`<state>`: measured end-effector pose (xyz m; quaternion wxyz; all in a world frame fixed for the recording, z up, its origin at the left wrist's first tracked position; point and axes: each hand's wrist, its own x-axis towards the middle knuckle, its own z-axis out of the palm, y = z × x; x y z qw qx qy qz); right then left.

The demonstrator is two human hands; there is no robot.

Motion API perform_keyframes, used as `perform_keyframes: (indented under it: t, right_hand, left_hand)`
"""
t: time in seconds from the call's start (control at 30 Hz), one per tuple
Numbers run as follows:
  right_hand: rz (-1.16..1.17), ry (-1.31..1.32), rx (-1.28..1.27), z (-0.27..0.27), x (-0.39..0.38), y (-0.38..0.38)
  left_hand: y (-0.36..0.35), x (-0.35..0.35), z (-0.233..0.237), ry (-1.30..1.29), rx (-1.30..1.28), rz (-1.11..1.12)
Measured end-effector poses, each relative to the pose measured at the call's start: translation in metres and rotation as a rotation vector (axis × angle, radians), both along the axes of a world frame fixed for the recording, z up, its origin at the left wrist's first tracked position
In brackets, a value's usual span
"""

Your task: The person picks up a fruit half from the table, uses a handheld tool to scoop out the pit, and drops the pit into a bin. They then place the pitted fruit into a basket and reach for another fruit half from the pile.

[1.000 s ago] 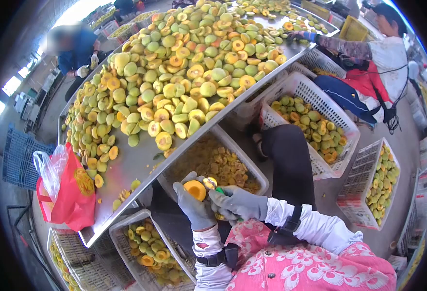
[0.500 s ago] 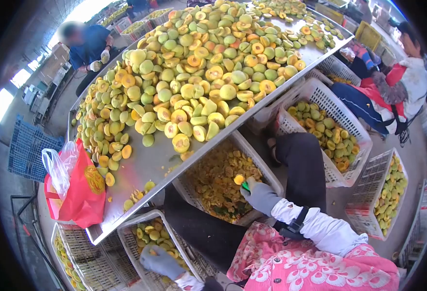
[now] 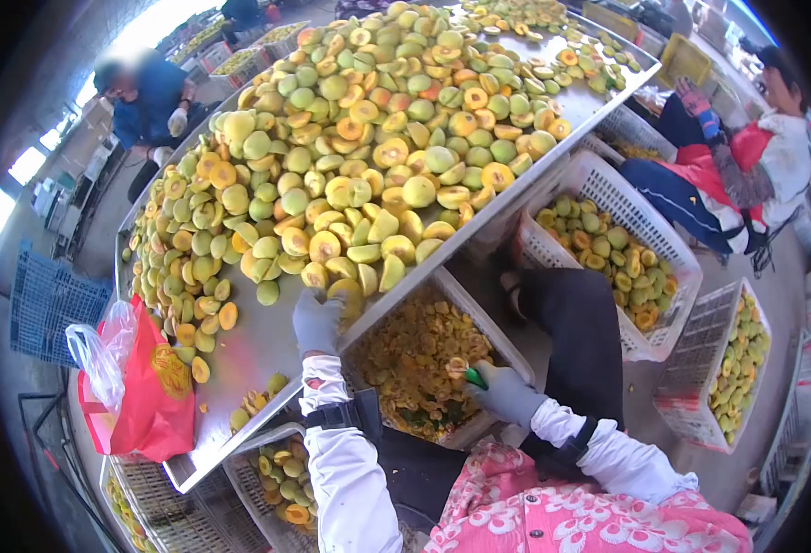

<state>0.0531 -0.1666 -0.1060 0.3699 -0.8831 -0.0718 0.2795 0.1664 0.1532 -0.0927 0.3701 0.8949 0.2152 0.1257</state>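
My left hand (image 3: pixel 317 323), in a grey glove, is at the near edge of the metal table (image 3: pixel 253 336). Its fingers are closed around a yellow-green peach half (image 3: pixel 346 299) at the front of a large heap of halved fruit (image 3: pixel 359 166). In my gloved right hand (image 3: pixel 505 392) is a green-handled pitting tool (image 3: pixel 475 376); its tip points left over a crate of pits and scraps (image 3: pixel 442 286). Whether anything sits in that tip is hard to tell.
A white crate of fruit halves (image 3: pixel 682 267) stands right of my knee, another crate (image 3: pixel 700 392) beyond it. Below the table's left end is a crate (image 3: pixel 249 493). A red bag (image 3: pixel 138 396) lies on the table corner. Co-workers sit at far left and right.
My left hand has moved up from the lower-left crate to the fruit on the table and taken hold of a half. The orange piece at the pitting tool's tip is gone.
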Motion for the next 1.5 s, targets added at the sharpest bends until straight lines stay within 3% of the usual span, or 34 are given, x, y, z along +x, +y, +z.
perform_keyframes:
  t: [0.03,0.1,0.17,0.2,0.27,0.3,0.37,0.43,0.5,0.53,0.57,0.63,0.7,0.97,1.07,1.13,1.17,1.23,1.3,1.37,1.43,1.47,1.5]
  right_hand:
    - [-0.009,0.003,0.0,0.01,0.003,0.003]
    - [0.125,-0.152,0.239,0.029,0.003,0.008]
    - [0.14,-0.186,0.298,0.051,0.004,0.021]
    - [0.106,0.005,0.39,0.077,0.004,0.024]
    - [0.033,0.437,0.52,0.116,0.005,0.027]
    - [0.039,0.447,0.516,0.115,0.002,0.029]
    - [0.055,0.491,0.47,0.112,-0.004,0.032]
    - [0.019,0.505,0.52,0.094,-0.017,0.033]
    - [-0.031,0.21,0.549,0.085,-0.026,0.034]
    - [0.036,-0.098,0.454,0.079,-0.03,0.036]
    - [0.036,-0.098,0.453,0.075,-0.034,0.035]
    - [0.072,-0.286,0.32,0.083,-0.039,0.035]
    - [0.067,-0.307,0.321,0.087,-0.041,0.035]
    - [0.077,-0.257,0.302,0.093,-0.052,0.038]
    - [0.094,-0.222,0.481,0.092,-0.047,0.035]
    - [0.016,0.525,0.522,0.106,-0.044,0.034]
    - [0.024,0.518,0.524,0.11,-0.039,0.031]
    - [0.053,0.821,0.59,0.117,-0.032,0.023]
    - [0.06,0.889,0.629,0.119,-0.03,0.016]
    - [0.133,1.426,0.939,0.098,-0.025,0.01]
    - [0.207,1.504,1.054,0.078,-0.024,0.011]
    - [0.215,1.582,1.114,0.072,-0.023,0.014]
    - [0.222,1.661,1.178,0.07,-0.022,0.016]
  left_hand:
    - [0.003,0.002,-0.002,-0.041,-0.122,-0.024]
    - [0.0,-0.009,-0.002,-0.065,-0.126,-0.021]
    - [-0.012,-0.028,0.019,-0.306,-0.693,0.139]
    - [-0.015,-0.044,0.026,-0.391,-0.629,0.036]
    - [-0.062,-0.079,0.054,-0.534,-0.96,-0.114]
    - [-0.074,-0.096,0.059,-0.509,-0.863,-0.237]
    - [-0.096,-0.123,0.05,-0.39,-0.903,-0.247]
    - [-0.116,-0.14,0.053,-0.296,-1.126,-0.195]
    - [-0.126,-0.149,0.048,-0.319,-1.054,-0.209]
    - [-0.132,-0.152,0.049,-0.368,-0.774,-0.238]
    - [-0.138,-0.156,0.05,-0.408,-0.495,-0.264]
    - [-0.147,-0.159,0.064,-0.415,-0.402,-0.244]
    - [-0.151,-0.162,0.069,-0.416,-1.122,-0.093]
    - [-0.172,-0.168,0.079,-0.525,-1.081,0.028]
    - [-0.174,-0.168,0.075,-0.508,-1.067,0.006]
    - [-0.172,-0.169,0.072,-0.51,-1.076,-0.015]
    - [-0.172,-0.168,0.07,-0.445,-1.046,-0.001]
    - [-0.171,-0.164,0.07,-0.38,-1.013,0.008]
    - [-0.171,-0.164,0.07,-0.329,-0.856,-0.041]
    - [-0.168,-0.163,0.075,-0.287,-0.786,-0.076]
    - [-0.166,-0.16,0.082,-0.228,-1.089,-0.158]
    - [-0.166,-0.159,0.079,-0.235,-1.085,-0.16]
    - [-0.166,-0.16,0.072,-0.236,-1.309,-0.129]
